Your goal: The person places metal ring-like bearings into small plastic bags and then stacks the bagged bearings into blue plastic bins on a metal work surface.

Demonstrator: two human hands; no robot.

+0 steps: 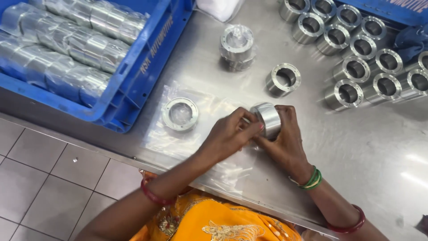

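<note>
While both hands meet mid-table: shiny short metal cylinder sleeve (266, 119) lies on side, axis roughly level, clamped in right hand (285, 145); left hand (232, 134) pinches clear plastic bag (196, 129) edge at cylinder's left end, touching.

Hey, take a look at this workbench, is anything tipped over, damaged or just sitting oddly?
Nothing looks damaged or spilled. Both hands, left hand and right hand, hold one metal sleeve over loose clear bags. One bare sleeve sits apart from the neat group of sleeves. Wrapped ones fill the blue crate.
</note>
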